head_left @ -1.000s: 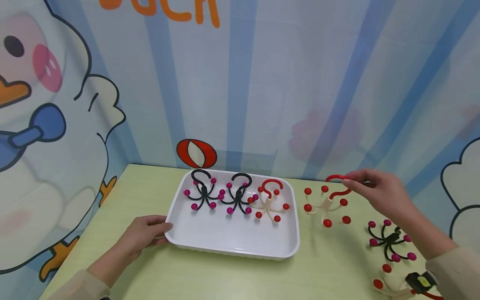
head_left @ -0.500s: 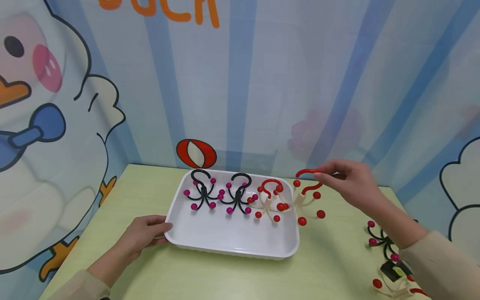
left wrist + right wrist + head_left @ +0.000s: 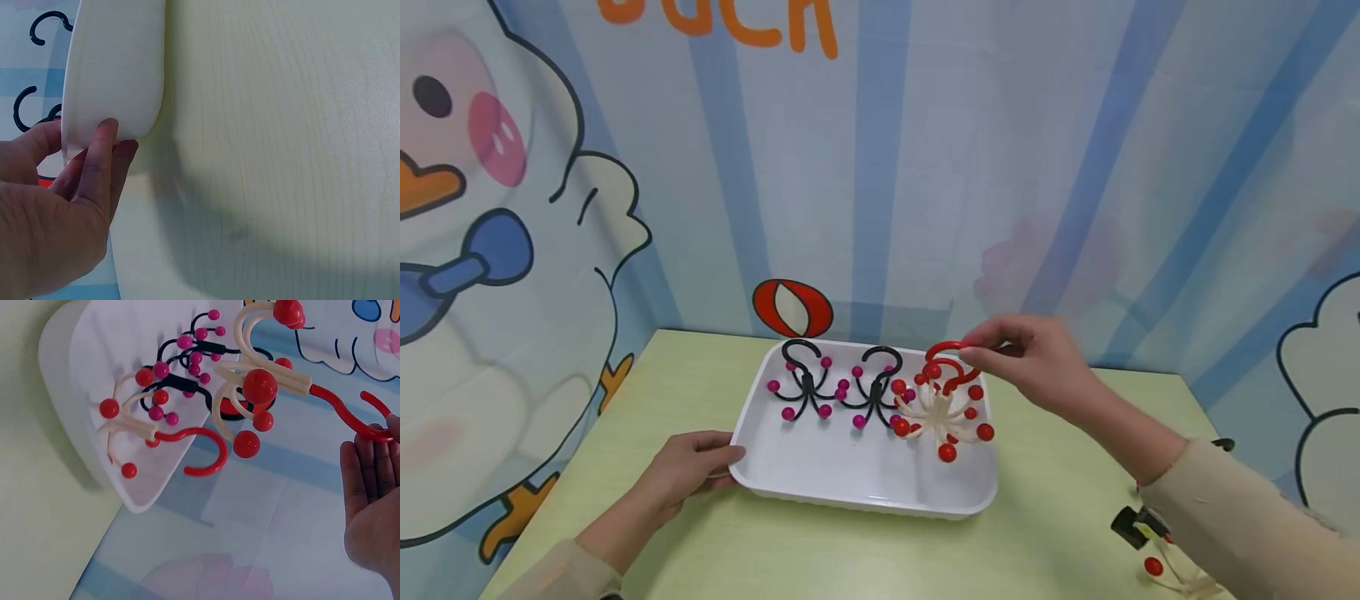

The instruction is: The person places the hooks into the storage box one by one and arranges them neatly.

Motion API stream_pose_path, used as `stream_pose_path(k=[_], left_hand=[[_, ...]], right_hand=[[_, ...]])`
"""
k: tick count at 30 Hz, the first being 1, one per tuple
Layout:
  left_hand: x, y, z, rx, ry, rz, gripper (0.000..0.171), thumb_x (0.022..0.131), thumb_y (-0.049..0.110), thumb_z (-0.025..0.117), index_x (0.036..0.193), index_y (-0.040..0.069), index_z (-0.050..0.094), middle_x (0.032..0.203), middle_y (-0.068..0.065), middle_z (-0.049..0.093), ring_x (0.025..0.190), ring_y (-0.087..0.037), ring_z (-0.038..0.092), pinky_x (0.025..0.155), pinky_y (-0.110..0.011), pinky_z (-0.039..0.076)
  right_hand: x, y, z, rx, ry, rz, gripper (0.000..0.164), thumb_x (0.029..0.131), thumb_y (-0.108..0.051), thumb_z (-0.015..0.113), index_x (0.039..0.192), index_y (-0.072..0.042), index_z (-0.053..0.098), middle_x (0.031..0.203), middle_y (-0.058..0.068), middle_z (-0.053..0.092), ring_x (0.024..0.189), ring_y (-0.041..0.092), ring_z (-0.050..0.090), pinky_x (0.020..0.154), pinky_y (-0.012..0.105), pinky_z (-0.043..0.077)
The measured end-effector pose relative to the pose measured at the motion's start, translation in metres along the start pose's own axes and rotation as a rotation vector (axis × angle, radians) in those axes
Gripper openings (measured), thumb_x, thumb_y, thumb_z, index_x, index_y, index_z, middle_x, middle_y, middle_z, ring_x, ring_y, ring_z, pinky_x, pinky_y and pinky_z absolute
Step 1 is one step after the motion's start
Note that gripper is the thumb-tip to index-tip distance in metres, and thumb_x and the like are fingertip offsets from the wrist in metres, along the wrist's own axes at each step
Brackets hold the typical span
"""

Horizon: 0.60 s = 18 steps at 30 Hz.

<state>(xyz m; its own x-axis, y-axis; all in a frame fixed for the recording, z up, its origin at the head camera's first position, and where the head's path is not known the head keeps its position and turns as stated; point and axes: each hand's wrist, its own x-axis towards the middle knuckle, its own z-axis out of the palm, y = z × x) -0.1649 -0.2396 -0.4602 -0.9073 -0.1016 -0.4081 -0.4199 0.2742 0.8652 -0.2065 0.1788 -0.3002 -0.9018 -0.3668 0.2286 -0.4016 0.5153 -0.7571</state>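
My right hand point(image 3: 1037, 358) pinches the red hook end of a cream hanger hook point(image 3: 294, 378) whose curved arms end in red balls. This hanger hook hangs over the right part of a white tray point(image 3: 820, 475). Below it, a matching cream-and-red hanger hook point(image 3: 140, 428) lies in the tray, overlapped by the held one in the head view. Two black hanger hooks with pink balls, one at the left point(image 3: 807, 383) and one in the middle point(image 3: 877, 392), lie beside it. My left hand point(image 3: 688, 471) grips the tray's left end, thumb over the rim and fingers against the outer wall.
Partly behind the right sleeve lie another cream hanger hook point(image 3: 1187, 579) and the tip of a black one point(image 3: 1223, 444). Some small black object point(image 3: 1138, 527) shows at the sleeve. A printed curtain point(image 3: 895, 167) rises behind the pale yellow-green table point(image 3: 700, 567).
My right hand has carried the cream-and-red hanger hook leftward from beside the tray to above its right part. My left hand and the tray have stayed in place.
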Motion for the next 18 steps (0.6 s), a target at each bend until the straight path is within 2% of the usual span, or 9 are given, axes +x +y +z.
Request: stream_pose_path(k=[7, 12, 18], left_hand=[[-0.002, 0.001, 0.0, -0.014, 0.005, 0.008, 0.053, 0.088, 0.02, 0.07, 0.131, -0.006, 0.052, 0.121, -0.023, 0.06, 0.083, -0.019, 0.068, 0.075, -0.033, 0.06], [-0.002, 0.001, 0.0, -0.027, 0.005, 0.015, 0.052, 0.088, 0.019, 0.07, 0.13, -0.006, 0.053, 0.119, -0.022, 0.061, 0.082, -0.018, 0.068, 0.075, -0.033, 0.06], [-0.002, 0.002, 0.0, -0.021, 0.001, 0.01, 0.054, 0.088, 0.021, 0.071, 0.131, -0.006, 0.052, 0.119, -0.022, 0.061, 0.082, -0.018, 0.068, 0.075, -0.032, 0.06]], right_hand=[[0.009, -0.016, 0.023, 0.081, -0.075, -0.041, 0.015, 0.085, -0.026, 0.075, 0.097, -0.019, 0.072, 0.089, 0.005, 0.07, 0.075, 0.021, 0.068, 0.069, 0.033, 0.06], [0.016, -0.023, 0.041, 0.142, -0.13, -0.056, 0.014, 0.085, -0.023, 0.075, 0.097, -0.016, 0.072, 0.089, 0.006, 0.07, 0.077, 0.022, 0.069, 0.071, 0.039, 0.06], [0.026, -0.03, 0.063, 0.137, -0.14, -0.09, 0.013, 0.085, -0.024, 0.075, 0.094, -0.016, 0.072, 0.087, -0.001, 0.07, 0.077, 0.016, 0.069, 0.073, 0.03, 0.06]])
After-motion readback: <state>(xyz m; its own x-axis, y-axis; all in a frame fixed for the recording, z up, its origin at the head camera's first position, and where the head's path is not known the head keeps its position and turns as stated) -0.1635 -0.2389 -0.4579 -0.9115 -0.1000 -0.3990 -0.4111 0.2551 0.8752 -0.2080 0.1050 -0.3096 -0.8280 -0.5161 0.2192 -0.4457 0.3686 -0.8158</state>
